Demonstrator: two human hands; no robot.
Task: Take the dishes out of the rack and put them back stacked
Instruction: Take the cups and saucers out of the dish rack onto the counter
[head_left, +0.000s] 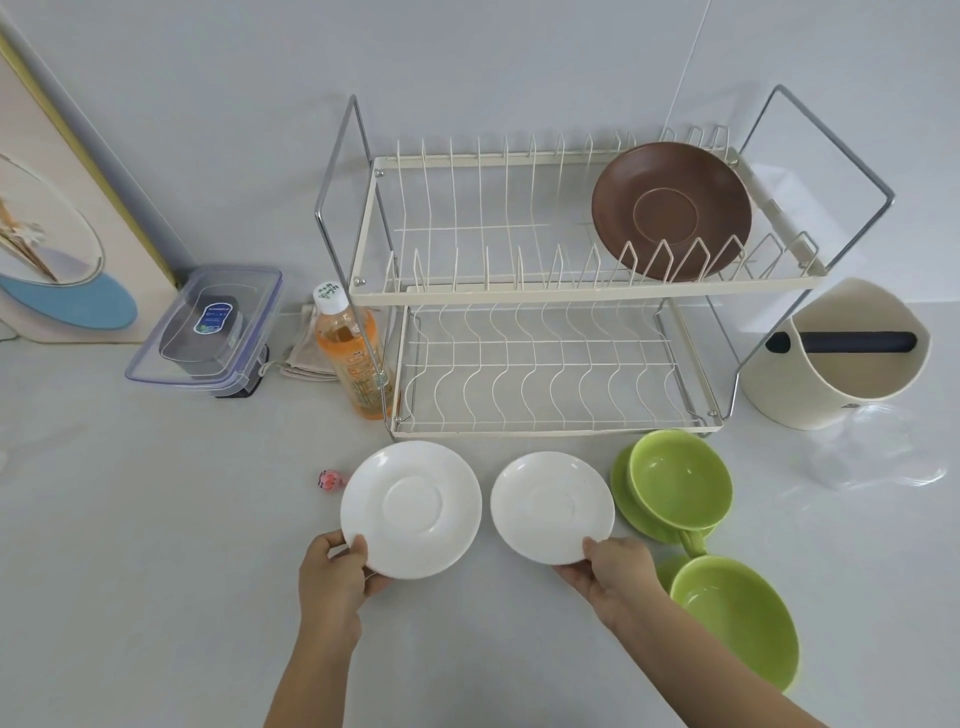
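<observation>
A two-tier white wire dish rack stands at the back of the counter. A brown plate leans upright in its top tier at the right; the lower tier holds nothing. In front of the rack my left hand pinches the near rim of a larger white saucer. My right hand pinches the near rim of a smaller white saucer. To the right a green cup sits on a green saucer. A second green bowl lies nearer, beside my right forearm.
An orange drink bottle stands against the rack's left leg, with a clear lidded box further left. A small pink object lies by the larger saucer. A cream bucket and a clear plastic lid are at the right.
</observation>
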